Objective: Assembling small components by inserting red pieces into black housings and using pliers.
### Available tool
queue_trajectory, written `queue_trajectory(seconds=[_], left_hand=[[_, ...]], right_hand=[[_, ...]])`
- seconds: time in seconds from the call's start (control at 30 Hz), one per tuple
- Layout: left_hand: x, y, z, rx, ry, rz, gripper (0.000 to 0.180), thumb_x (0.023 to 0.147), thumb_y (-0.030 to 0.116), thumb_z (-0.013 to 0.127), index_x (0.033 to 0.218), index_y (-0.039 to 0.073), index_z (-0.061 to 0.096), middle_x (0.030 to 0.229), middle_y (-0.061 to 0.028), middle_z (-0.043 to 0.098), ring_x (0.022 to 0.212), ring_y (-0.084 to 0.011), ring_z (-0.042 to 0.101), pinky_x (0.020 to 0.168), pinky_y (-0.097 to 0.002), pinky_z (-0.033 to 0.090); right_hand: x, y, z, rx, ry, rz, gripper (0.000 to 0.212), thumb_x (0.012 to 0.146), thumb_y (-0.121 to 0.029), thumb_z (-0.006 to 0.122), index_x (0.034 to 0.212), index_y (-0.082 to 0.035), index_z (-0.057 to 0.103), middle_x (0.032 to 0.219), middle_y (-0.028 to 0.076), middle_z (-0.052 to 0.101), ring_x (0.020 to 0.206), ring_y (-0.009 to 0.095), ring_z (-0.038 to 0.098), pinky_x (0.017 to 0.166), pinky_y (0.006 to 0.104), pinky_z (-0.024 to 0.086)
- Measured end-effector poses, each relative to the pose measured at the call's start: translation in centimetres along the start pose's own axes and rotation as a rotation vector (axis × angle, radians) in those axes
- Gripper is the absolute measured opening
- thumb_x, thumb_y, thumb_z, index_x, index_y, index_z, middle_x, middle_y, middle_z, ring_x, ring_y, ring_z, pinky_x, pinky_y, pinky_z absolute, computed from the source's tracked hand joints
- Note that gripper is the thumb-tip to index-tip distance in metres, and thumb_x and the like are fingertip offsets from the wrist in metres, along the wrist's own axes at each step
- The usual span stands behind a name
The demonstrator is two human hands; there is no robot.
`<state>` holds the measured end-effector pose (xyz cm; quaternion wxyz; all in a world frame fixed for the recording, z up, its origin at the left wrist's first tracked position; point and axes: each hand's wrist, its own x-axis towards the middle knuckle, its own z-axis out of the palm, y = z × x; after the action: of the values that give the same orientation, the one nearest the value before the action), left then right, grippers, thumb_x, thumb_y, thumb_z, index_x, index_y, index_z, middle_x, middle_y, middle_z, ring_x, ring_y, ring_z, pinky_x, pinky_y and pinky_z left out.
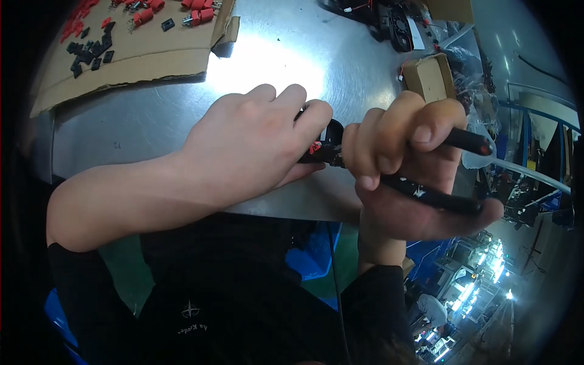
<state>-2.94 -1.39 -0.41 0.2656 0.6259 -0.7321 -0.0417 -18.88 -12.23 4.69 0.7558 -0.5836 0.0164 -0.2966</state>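
My right hand (398, 137) is wrapped round a pair of pliers (435, 198) with worn black handles, which are spread apart. The head of the tool points left, toward my left hand (252, 134). That hand is closed, its back facing up, around a small black part (331, 131) with a bit of red showing beside it. Its fingers cover most of the part, so its kind does not show. The jaws of the pliers are close to the part; whether they grip it is hidden. Both hands are above the metal table (140, 134), near its front edge.
At the back left, a cardboard sheet (134, 70) bears several red connectors (198, 17) and small black pieces (91, 52). Black fans (398, 30) with wires lie at the far right, by an open cardboard box (429, 79) and clear plastic bags. A blue crate (310, 252) is below the table.
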Motion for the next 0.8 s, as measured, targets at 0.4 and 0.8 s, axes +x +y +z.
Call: queue_trajectory(seconds=[0.4, 0.8], left_hand=[[-0.1, -0.8, 0.3, -0.082, -0.086, -0.044, 0.054, 0.087, 0.047, 0.079, 0.112, 0.005, 0.055, 0.092, -0.0109, 0.06, 0.076, -0.0252, 0.068, 0.064, -0.0352, 0.057], [0.0, 1.3, 1.3, 0.142, 0.017, -0.145, 0.058, 0.081, 0.049, 0.082, 0.11, 0.008, 0.055, 0.09, -0.0067, 0.059, 0.069, -0.0189, 0.066, 0.054, -0.0285, 0.054]], right_hand=[[0.7, 3.1, -1.7, 0.575, 0.243, -0.053, 0.081, 0.085, -0.093, 0.04, 0.1, -0.013, 0.048, 0.073, 0.0, 0.041, 0.052, 0.01, 0.036, 0.051, 0.0273, 0.029], [1.8, 2.1, 0.9, 0.149, 0.689, 0.015, 0.089, 0.092, -0.09, 0.018, 0.098, -0.008, 0.05, 0.067, -0.001, 0.038, 0.052, 0.01, 0.025, 0.05, 0.0269, 0.022]])
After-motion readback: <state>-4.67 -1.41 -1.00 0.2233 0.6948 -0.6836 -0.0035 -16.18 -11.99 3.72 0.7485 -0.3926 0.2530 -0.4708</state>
